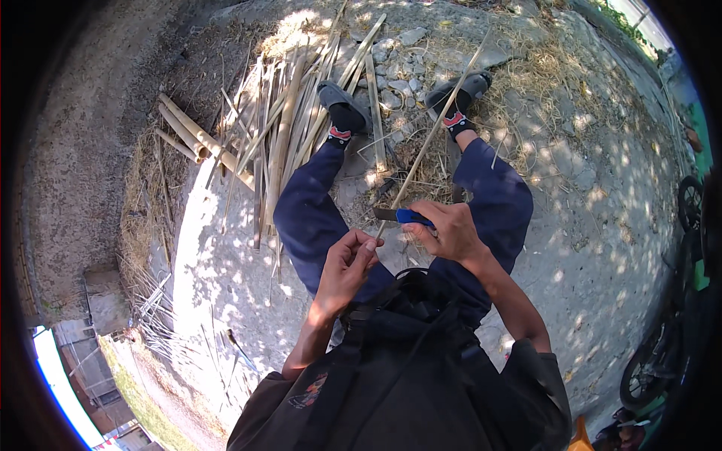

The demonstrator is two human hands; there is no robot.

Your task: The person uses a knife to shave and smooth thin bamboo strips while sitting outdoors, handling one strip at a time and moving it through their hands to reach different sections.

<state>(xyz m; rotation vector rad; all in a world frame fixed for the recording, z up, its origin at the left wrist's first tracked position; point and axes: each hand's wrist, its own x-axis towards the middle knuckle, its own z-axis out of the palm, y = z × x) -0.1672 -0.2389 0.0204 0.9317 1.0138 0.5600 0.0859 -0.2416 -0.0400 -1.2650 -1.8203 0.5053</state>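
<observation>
A long, thin bamboo strip [434, 135] slants from my lap up past my right foot. My left hand [346, 270] is closed on its near end, thumb and fingers pinched together. In my right hand [451, 231] is a knife with a blue handle [414, 218], fingers wrapped round it. Its dark, broad blade [385, 214] lies across the strip just beyond my left fingertips, and seems to touch it. Where the strip ends inside my left hand is hidden.
Split bamboo slats [282, 135] lie heaped beside my left foot, with thicker bamboo poles [195, 135] farther left. Stones [402, 86] and dry shavings [556, 83] litter the ground around my shoes. A bicycle wheel [643, 376] shows at the right edge.
</observation>
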